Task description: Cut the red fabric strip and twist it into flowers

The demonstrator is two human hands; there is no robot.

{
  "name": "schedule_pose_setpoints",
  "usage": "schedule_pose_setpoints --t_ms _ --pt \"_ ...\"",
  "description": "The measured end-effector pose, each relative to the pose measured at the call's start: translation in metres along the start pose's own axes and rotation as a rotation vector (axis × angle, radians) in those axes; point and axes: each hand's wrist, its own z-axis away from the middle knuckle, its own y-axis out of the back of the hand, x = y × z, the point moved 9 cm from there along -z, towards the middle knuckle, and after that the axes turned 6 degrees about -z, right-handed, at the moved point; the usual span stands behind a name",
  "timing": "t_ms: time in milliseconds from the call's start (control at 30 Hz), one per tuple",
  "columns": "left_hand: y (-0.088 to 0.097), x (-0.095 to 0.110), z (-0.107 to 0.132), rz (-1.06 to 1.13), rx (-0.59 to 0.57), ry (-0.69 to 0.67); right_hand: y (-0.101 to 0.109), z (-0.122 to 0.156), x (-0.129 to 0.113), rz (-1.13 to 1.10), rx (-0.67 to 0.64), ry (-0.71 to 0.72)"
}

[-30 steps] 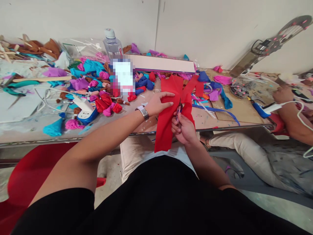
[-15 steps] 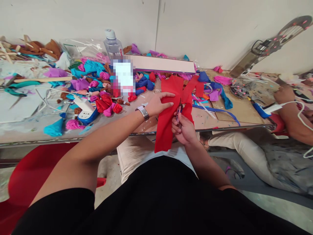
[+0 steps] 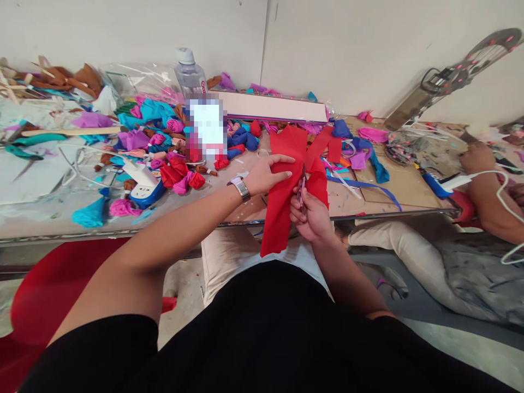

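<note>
A long piece of red cloth lies across the table's front edge, its lower end hanging over my lap. My left hand rests on the cloth with its fingers stretched out, pressing it to the table. In my right hand is a small pair of scissors, gripped by the handles. The blades point away from me, at a slit in the cloth. Part of the red cloth lies right of the blades, and a separate-looking red strip slants beyond them.
Crumpled cloth pieces in many colours crowd the table's left. A bottle and a blurred-out bright screen stand behind. Left are a power socket and pliers. A co-worker's arm and a fan are at right.
My right hand and the scissors have shifted very slightly to the right. My left hand stays almost in place on the cloth.
</note>
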Motion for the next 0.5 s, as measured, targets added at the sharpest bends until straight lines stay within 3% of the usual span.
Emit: schedule_pose_setpoints --t_ms 500 --pt "0.0007 0.0013 0.0006 0.04 -0.009 0.001 0.0027 -0.0046 -0.002 0.0 -0.018 -0.004"
